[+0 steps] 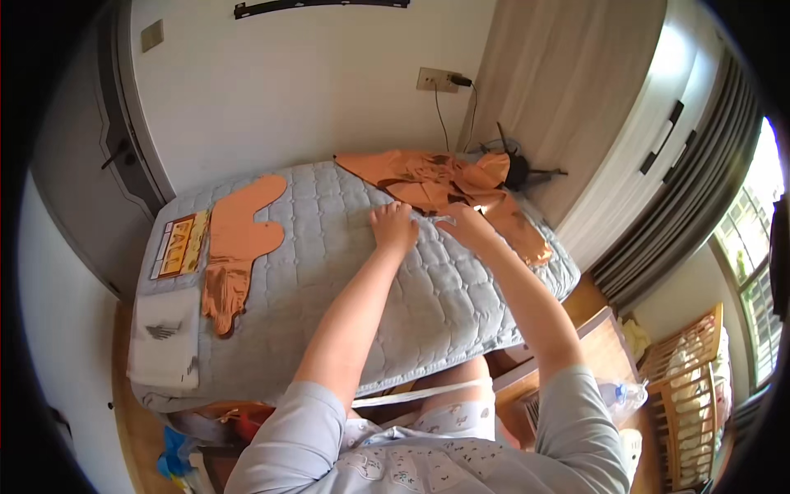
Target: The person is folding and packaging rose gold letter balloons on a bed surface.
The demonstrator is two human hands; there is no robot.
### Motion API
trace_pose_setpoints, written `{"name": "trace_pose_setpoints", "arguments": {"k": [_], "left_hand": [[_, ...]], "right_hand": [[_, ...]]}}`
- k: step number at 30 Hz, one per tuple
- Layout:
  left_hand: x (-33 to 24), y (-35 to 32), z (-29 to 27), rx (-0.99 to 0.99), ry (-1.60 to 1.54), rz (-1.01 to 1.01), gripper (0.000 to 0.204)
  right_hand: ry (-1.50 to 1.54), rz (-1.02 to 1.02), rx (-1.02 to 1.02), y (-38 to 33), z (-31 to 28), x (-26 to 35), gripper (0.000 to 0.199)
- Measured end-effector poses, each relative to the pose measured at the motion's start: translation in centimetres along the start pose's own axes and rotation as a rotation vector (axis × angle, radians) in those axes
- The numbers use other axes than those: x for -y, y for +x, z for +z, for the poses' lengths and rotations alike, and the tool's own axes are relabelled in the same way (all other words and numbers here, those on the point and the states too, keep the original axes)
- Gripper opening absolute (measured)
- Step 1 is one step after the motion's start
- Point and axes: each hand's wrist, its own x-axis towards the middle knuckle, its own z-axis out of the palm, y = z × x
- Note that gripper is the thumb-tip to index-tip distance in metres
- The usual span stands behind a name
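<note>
A large, flat copper-orange foil balloon lies creased and partly folded over the far side of the grey quilted mattress. My left hand rests at its near edge, fingers apart and lightly bent. Just to the right, my right hand is closed at the balloon's crumpled middle, with a small pale bit showing beside the thumb; the fingertips are partly hidden. On the left of the mattress lies a second flat copper foil balloon, curved at the top with a narrow tail toward me.
Beside the second balloon are a printed packet and a white sheet with dark marks. A black spindly object stands at the far right corner. Cords hang from a wall socket. A wooden cot stands at right.
</note>
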Motion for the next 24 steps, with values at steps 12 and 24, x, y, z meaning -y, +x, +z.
{"name": "trace_pose_setpoints", "arguments": {"k": [12,24], "left_hand": [[-0.1,0.5,2.3,-0.125,0.011,0.081,0.063],[-0.1,0.4,1.2,-0.006,0.058,0.128,0.070]], "right_hand": [[-0.081,-0.077,0.062,6.9,2.7,-2.7,0.024],[0.070,-0.026,0.118,10.7,0.4,-4.1,0.031]]}}
